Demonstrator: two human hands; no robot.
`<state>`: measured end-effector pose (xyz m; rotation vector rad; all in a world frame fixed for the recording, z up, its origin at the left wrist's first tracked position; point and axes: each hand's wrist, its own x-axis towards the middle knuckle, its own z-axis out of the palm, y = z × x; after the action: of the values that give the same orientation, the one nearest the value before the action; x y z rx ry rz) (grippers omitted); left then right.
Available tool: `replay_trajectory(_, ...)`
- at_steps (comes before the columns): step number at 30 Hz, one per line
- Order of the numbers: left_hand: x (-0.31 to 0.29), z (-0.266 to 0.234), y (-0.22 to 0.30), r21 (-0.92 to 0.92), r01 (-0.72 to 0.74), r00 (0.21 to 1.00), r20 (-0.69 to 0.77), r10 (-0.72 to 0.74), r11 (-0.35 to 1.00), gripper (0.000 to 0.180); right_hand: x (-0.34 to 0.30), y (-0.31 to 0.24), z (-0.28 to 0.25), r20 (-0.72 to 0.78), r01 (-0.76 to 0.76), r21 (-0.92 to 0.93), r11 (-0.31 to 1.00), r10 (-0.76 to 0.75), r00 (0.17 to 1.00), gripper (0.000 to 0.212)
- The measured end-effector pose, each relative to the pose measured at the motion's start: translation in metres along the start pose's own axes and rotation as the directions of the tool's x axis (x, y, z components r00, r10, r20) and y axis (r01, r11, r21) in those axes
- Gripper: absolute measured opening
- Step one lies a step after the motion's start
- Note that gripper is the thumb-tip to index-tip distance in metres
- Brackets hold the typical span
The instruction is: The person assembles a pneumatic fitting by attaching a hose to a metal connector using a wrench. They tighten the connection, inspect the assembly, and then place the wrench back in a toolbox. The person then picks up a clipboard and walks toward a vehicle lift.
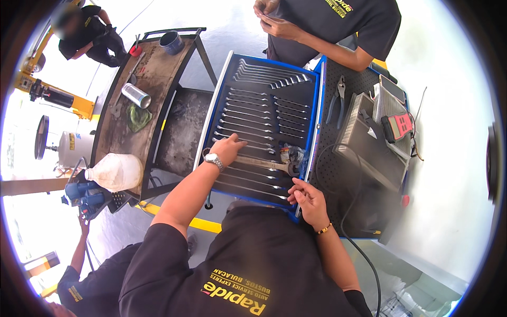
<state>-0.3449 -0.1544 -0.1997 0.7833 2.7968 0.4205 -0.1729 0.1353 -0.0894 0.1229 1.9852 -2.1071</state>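
Note:
An open blue-edged drawer [318, 98] lies in front of me, lined with dark foam. Rows of silver combination wrenches [245, 117] fill it. My left hand [228, 150], with a watch at the wrist, reaches over the left part of the drawer. Its fingers are apart and rest on or just above the wrenches; contact is unclear. Beside it lies a large adjustable wrench [265, 162], its jaw toward the right. My right hand [309, 201] hovers by the drawer's near right corner, fingers loosely bent and apart, holding nothing visible. Small plastic-wrapped items [292, 154] sit near the adjustable wrench's jaw.
On the perforated black top [338, 140] to the right are pliers [337, 100], a pleated filter [364, 142], a red meter [397, 127] and a cable. A work cart [153, 79] at left carries a can [136, 96] and jug [117, 171]. Other people stand around.

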Motion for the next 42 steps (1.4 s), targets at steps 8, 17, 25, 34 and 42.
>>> replay_trajectory(8, -0.002, 0.003, 0.005, 0.108, -0.023, 0.999, 0.045, 0.018, 0.994, 0.031, 0.003, -0.001, 0.000, -0.005, -0.044, 0.027, 0.999, 0.044, 0.999, 0.034)
replay_trajectory(17, 0.005, 0.016, 0.003, 0.015, -0.024, 0.998, 0.051, 0.023, 1.000, 0.010, 0.007, -0.006, -0.003, 0.019, -0.126, 0.085, 0.988, 0.125, 0.992, 0.032)
replay_trajectory(25, 0.004, 0.010, 0.044, 0.179, 0.004, 0.985, 0.170, -0.035, 0.984, 0.025, 0.008, -0.004, 0.002, 0.014, -0.107, 0.033, 0.994, 0.107, 0.994, 0.032)
replay_trajectory(34, -0.021, -0.009, 0.063, 0.003, 0.149, 0.977, 0.155, -0.148, 0.989, 0.051, 0.005, -0.005, -0.001, -0.024, -0.095, 0.153, 0.984, 0.100, 0.995, 0.031)
replay_trajectory(42, 0.018, 0.014, 0.066, 0.013, 0.119, 0.977, 0.179, -0.119, 0.993, 0.055, 0.003, -0.004, -0.003, 0.001, -0.092, 0.113, 0.989, 0.092, 0.996, 0.031)
